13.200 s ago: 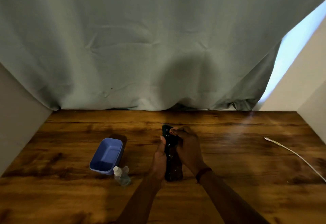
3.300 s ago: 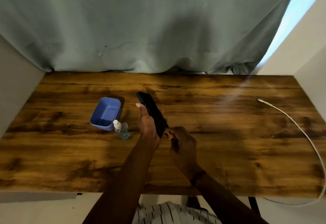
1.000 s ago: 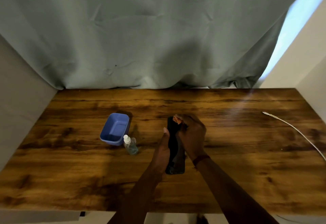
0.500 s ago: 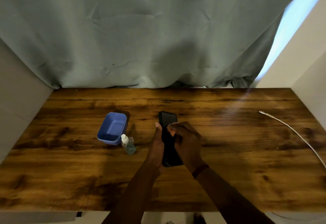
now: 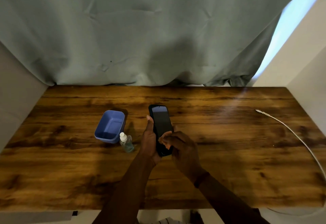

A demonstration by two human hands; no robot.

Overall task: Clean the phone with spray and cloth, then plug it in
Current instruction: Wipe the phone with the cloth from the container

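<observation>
A black phone [image 5: 161, 121] is held screen up above the middle of the wooden table [image 5: 229, 162]. My left hand [image 5: 150, 139] grips it from the left edge and underneath. My right hand [image 5: 183, 149] has its fingers curled over the lower part of the screen, pinching what looks like a small dark cloth [image 5: 163, 145], mostly hidden against the phone. A small clear spray bottle [image 5: 126, 141] with bluish liquid and a white top stands on the table just left of my left hand. A white charging cable [image 5: 291, 132] lies at the right, its plug end [image 5: 258, 111] pointing left.
A blue plastic tub [image 5: 110, 126] stands tilted behind the spray bottle, nothing visible inside. A grey-green curtain [image 5: 141, 38] hangs along the table's back edge. Pale walls close in both sides. The table's front edge runs just below my forearms.
My right hand has slid from the top of the screen down to its lower part over the last second. The upper screen now shows. My left hand keeps holding the phone.
</observation>
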